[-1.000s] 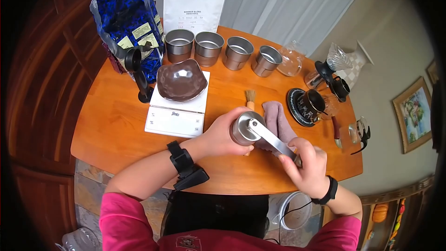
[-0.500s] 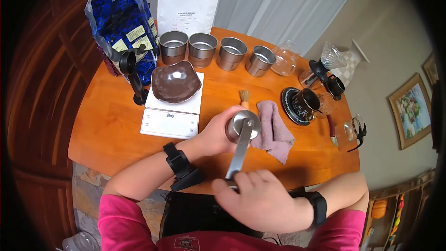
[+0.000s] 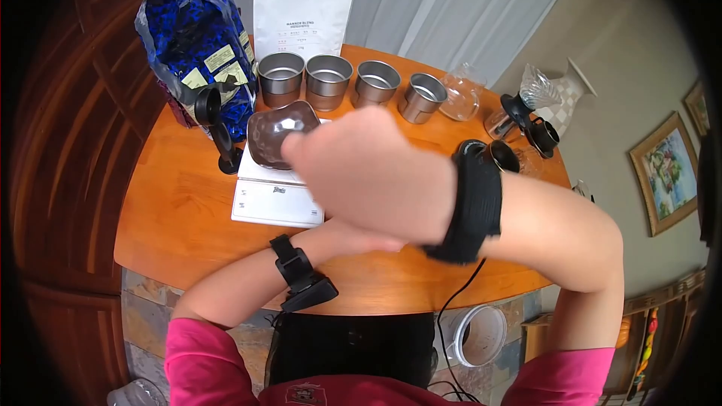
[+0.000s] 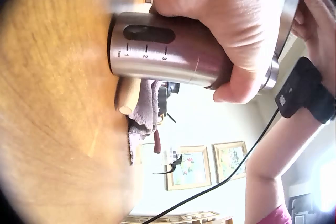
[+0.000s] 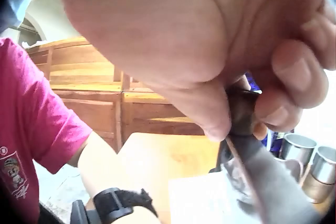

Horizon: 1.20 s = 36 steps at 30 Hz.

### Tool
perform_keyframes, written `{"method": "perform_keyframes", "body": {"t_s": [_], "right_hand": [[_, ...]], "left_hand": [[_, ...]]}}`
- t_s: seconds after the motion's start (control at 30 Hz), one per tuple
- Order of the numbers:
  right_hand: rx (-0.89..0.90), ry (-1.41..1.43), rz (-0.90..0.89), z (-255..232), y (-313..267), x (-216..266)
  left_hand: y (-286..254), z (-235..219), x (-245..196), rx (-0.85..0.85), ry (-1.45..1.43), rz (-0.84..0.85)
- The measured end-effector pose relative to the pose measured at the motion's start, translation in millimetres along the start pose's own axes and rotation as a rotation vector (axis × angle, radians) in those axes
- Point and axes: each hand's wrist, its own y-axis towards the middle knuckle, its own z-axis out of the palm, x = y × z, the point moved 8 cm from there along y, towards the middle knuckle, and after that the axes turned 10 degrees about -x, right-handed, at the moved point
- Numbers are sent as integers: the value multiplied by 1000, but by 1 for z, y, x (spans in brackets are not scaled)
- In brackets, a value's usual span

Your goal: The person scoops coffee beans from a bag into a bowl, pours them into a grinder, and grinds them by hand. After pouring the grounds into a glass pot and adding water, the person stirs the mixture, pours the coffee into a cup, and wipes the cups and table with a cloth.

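My left hand [image 3: 353, 239] wraps around a steel manual coffee grinder [image 4: 152, 51], whose body carries marks 1, 2 and 3. The grinder's base is right at the tabletop in the left wrist view. The right hand [image 3: 376, 173] reaches across above it and hides the grinder in the head view. Its thumb and fingers grip the dark knob [image 5: 242, 111] at the end of the metal crank arm [image 5: 273, 182]. A brown bowl [image 3: 271, 135] sits on a white scale [image 3: 278, 204] left of the hands.
Several steel cups [image 3: 329, 83] line the back, before a white bag [image 3: 304, 7] and a blue bag [image 3: 195, 37]. A brush handle [image 4: 128, 95] and mauve cloth [image 4: 144, 116] lie beside the grinder. Glass brewing ware [image 3: 538, 90] stands at the right. A cable [image 3: 459, 289] hangs from the right wrist.
My right hand has swung the crank clockwise, from the lower right, past the near side, to up over the grinder. The left hand stays around the grinder's body.
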Motion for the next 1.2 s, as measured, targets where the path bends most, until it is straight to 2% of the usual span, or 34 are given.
{"method": "perform_keyframes", "body": {"t_s": [0.07, 0.13, 0.17, 0.2, 0.27, 0.33, 0.37, 0.43, 0.53, 0.6, 0.67, 0.73, 0.83, 0.93, 0.97, 1.07, 1.13, 1.2], "right_hand": [[111, -85, 4, 9, 5, -25], [292, -2, 158, 13, 1, -56], [279, -11, 181, 15, -1, -68], [401, 19, 315, 24, -12, -86], [329, 109, 407, 22, -25, -105], [339, 89, 404, 29, -39, -120], [341, 138, 494, 30, -48, -128], [316, 169, 508, 29, -61, -136], [275, 296, 548, 25, -86, -145], [210, 442, 557, 25, -103, -145], [183, 465, 560, 17, -112, -139], [105, 518, 517, 12, -126, -135], [176, 753, 631, 18, -154, -135], [70, 775, 602, 14, -164, -129], [77, 744, 575, 10, -164, -124], [-73, 503, 411, 1, -169, -108], [-100, 384, 439, -7, -172, -89], [-168, 199, 427, -16, -179, -73]], "left_hand": [[2, -2, -3, -49, 26, 34], [1, -4, 2, -100, -64, -45], [0, -3, 4, -86, -85, -68], [1, -2, 7, -72, -107, -90], [0, -2, 13, -59, -146, -129], [0, -1, 17, -58, -181, -166], [0, -1, 15, -54, -152, -153], [0, -2, 10, -43, -91, -129], [0, -7, 17, -75, -156, -247], [2, -6, 17, -67, -157, -219], [3, -5, 15, -48, -98, -113], [1, -8, 15, -60, -107, -118], [2, -5, 12, -42, -124, -81], [2, -3, 16, -27, -162, -107], [2, -2, 18, -26, -176, -130], [1, -6, 16, -44, -138, -88], [1, -8, 20, -56, -230, -198], [2, -7, 18, -45, -227, -177]]}}
